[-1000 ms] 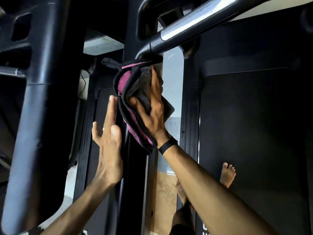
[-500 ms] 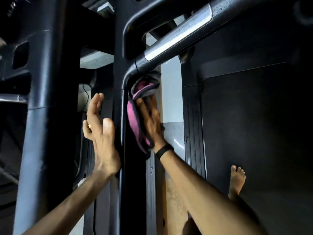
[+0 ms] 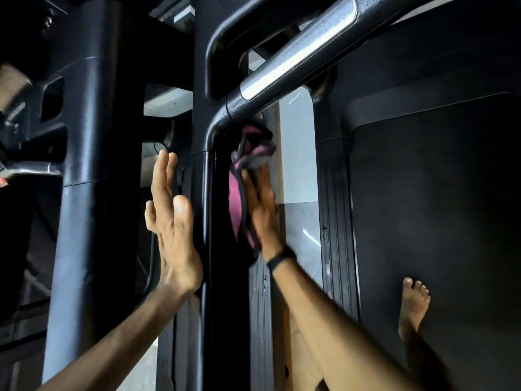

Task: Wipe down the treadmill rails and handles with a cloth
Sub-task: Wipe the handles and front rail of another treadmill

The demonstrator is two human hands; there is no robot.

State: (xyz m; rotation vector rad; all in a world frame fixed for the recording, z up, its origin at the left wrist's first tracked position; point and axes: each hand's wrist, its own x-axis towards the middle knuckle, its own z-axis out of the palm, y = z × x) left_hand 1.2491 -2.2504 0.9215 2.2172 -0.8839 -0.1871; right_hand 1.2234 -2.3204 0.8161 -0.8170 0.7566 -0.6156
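Observation:
A black treadmill upright (image 3: 217, 249) rises through the middle and bends at the top into a handle with a shiny silver grip (image 3: 298, 49). My right hand (image 3: 262, 210) presses a pink and dark grey cloth (image 3: 239, 187) flat against the right side of the upright, just under the bend. The cloth is bunched at its top edge. My left hand (image 3: 172, 221) is open with fingers straight and rests flat against the left side of the same upright, holding nothing.
A second thick black post (image 3: 84, 193) stands to the left. The dark treadmill belt (image 3: 437, 221) lies below on the right, with a ribbed side rail (image 3: 338, 221) beside it. My bare foot (image 3: 413, 309) stands on the belt.
The cloth and my right hand slid from the front of the upright round to its right side under the bend. My left hand moved slightly up along the left side.

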